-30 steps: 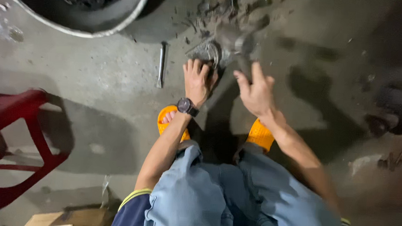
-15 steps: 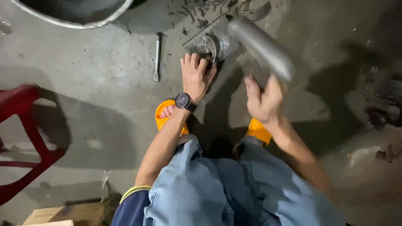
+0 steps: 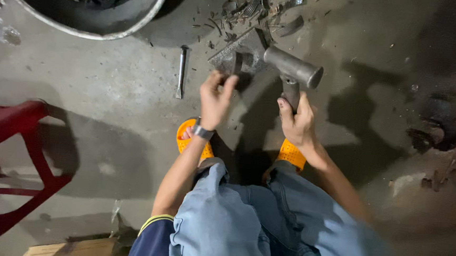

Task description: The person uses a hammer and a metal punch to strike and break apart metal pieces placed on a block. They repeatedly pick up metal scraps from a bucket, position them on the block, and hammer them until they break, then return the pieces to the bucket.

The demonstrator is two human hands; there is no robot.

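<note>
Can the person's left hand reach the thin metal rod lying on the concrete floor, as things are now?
Probably yes. The thin metal rod lies on bare concrete just left of the left hand, with nothing between them. But that hand now pinches a small dark metal part, so it must release it first.

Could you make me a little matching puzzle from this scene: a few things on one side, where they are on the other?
Things:
1. hammer
2. chisel
3. red stool
4. metal basin

Places:
A. top left corner
B. gripped in the right hand
C. lying on the floor left of the left hand
D. left edge

Pairs: 1-B, 2-C, 3-D, 4-A
</note>
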